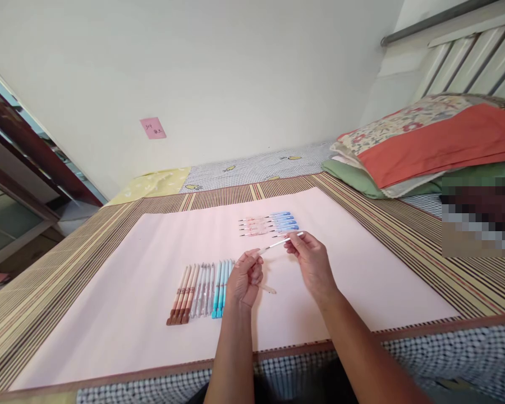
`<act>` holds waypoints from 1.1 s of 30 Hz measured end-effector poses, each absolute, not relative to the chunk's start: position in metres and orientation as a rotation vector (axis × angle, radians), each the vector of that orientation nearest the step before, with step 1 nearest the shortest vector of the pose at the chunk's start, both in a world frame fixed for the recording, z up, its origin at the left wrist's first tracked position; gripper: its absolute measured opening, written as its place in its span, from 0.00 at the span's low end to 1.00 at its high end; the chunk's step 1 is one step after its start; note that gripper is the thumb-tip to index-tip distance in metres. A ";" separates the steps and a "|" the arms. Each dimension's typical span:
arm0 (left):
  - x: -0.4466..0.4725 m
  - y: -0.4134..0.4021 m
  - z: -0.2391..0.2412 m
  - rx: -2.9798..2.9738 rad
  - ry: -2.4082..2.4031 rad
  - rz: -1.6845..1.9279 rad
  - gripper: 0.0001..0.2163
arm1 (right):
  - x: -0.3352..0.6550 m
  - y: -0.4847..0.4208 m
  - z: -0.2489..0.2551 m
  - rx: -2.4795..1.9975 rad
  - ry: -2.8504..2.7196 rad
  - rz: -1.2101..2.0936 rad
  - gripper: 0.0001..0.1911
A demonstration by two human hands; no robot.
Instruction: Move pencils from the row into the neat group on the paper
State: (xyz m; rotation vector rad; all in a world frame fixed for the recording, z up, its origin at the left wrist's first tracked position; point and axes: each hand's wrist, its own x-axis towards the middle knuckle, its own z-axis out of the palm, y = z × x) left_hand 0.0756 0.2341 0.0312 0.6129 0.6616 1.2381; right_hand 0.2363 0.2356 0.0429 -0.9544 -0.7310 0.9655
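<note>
We note slim white plastic stick (280, 242) mid-scene, ends pinched by left hand (244, 278) and right hand (310, 261), likely for steadiness; brown, clear, turquoise plastic pens (201, 292) lined left, apparently colour-sorted

so the left hand (244, 278) blocks some of the turquoise pens (219, 292), can't count those, and it hides one end of the pale piece (270, 289) too, scribbles on the pink note (153, 128) are too tiny to read, radiator (473, 64) runs off the right edge, and there's a pixelated patch (483, 216) I can't make out
</note>
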 end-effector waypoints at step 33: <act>0.082 0.234 0.034 0.680 0.733 1.225 0.17 | 0.238 0.225 0.040 -1.103 -1.509 0.660 0.11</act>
